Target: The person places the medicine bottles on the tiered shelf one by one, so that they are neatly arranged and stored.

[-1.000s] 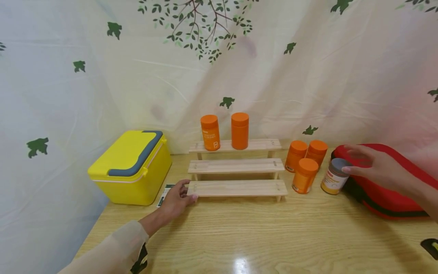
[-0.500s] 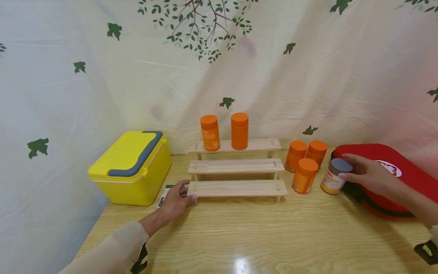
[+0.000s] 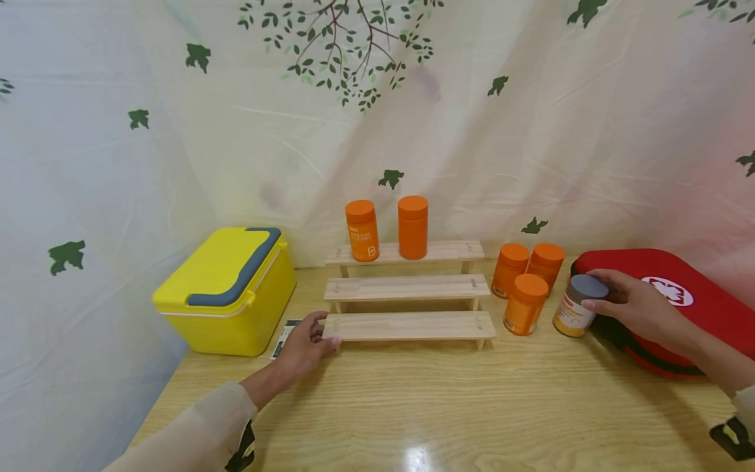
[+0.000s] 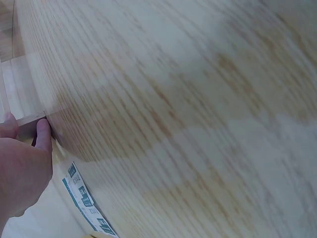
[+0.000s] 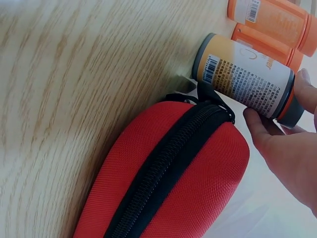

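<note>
My left hand (image 3: 303, 347) pinches the left end of the lowest step of a three-step wooden display rack (image 3: 407, 326); the left wrist view shows thumb and fingers on the board's corner (image 4: 30, 119). At the right, my right hand (image 3: 639, 311) grips a grey-lidded jar (image 3: 573, 314) near its top, thumb in front and fingers behind. The jar stands upright on the table, its printed label (image 5: 242, 74) facing the right wrist camera. Two orange bottles, one with white print (image 3: 362, 231) and one plain (image 3: 413, 227), stand on the rack's top step.
Three more orange bottles (image 3: 525, 305) cluster between rack and jar. A red zippered first-aid case (image 3: 631, 262) lies behind and under my right forearm. A yellow box (image 3: 236, 321) with a blue handle stands left, a printed card (image 3: 285, 337) beside it. A patterned cloth hangs behind.
My right hand has moved slightly left and down and closed around the jar's lid. The left hand stays on the rack. The jar and bottles have not visibly shifted.
</note>
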The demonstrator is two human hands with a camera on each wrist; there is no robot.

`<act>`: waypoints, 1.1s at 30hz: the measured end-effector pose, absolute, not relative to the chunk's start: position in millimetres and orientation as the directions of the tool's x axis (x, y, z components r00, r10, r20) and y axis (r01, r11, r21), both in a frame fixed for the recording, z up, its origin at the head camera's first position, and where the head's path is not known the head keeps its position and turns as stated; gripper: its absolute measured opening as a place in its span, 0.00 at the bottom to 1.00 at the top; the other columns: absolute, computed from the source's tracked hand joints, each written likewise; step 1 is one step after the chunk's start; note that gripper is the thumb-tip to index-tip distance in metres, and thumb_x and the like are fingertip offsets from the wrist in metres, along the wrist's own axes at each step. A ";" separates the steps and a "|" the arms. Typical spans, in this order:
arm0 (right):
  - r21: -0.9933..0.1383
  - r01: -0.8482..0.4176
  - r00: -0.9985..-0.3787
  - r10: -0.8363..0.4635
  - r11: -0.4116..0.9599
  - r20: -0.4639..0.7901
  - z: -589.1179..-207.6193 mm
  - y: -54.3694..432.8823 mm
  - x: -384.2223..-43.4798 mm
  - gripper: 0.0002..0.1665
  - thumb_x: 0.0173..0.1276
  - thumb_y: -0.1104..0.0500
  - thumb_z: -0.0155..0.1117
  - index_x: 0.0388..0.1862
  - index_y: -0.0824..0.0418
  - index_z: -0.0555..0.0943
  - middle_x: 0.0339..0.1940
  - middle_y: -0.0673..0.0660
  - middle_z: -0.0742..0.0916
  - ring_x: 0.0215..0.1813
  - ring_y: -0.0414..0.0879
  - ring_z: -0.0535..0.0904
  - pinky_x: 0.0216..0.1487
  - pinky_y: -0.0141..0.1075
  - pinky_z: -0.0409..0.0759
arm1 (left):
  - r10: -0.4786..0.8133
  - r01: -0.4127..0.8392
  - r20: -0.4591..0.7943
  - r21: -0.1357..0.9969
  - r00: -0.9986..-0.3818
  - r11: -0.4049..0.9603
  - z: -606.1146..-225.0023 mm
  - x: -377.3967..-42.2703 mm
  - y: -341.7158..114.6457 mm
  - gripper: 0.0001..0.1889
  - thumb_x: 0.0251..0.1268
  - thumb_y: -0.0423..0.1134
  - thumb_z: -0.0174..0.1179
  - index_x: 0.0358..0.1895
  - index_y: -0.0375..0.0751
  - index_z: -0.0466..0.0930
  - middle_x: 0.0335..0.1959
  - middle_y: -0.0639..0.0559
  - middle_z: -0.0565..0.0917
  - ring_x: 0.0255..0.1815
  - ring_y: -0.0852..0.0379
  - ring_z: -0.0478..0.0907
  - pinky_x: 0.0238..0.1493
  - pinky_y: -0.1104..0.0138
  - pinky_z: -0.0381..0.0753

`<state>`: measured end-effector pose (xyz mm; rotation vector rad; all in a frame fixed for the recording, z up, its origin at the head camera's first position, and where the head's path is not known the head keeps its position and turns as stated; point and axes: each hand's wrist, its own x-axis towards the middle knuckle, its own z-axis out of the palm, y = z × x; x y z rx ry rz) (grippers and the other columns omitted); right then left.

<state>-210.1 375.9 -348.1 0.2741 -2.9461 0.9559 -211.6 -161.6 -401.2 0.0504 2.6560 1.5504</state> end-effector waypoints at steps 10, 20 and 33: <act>-0.612 -0.182 -0.983 -0.162 0.770 0.088 -348.8 376.0 -208.7 0.41 0.69 0.51 0.62 0.71 0.72 0.58 0.62 0.77 0.71 0.58 0.75 0.70 0.39 0.21 0.75 | 0.061 -0.013 -0.048 0.876 -0.997 0.482 -402.5 -212.0 -161.3 0.29 0.64 0.30 0.61 0.67 0.35 0.63 0.46 0.44 0.83 0.39 0.56 0.79 0.44 0.63 0.79; -0.612 -0.191 -0.981 -0.163 0.768 0.101 -345.8 376.7 -204.3 0.42 0.69 0.53 0.63 0.72 0.73 0.57 0.61 0.78 0.71 0.56 0.74 0.70 0.38 0.20 0.74 | 0.052 -0.014 -0.047 0.864 -0.998 0.504 -401.6 -212.1 -161.0 0.29 0.65 0.31 0.60 0.68 0.35 0.63 0.46 0.44 0.83 0.40 0.55 0.78 0.45 0.62 0.78; -0.645 -0.220 -0.974 -0.132 0.732 0.182 -305.7 372.8 -201.0 0.36 0.69 0.54 0.63 0.70 0.67 0.63 0.60 0.68 0.75 0.43 0.20 0.71 0.38 0.19 0.74 | 0.056 -0.023 -0.058 0.870 -0.997 0.492 -400.2 -212.3 -160.9 0.29 0.65 0.30 0.60 0.68 0.35 0.62 0.47 0.43 0.82 0.40 0.55 0.79 0.44 0.63 0.79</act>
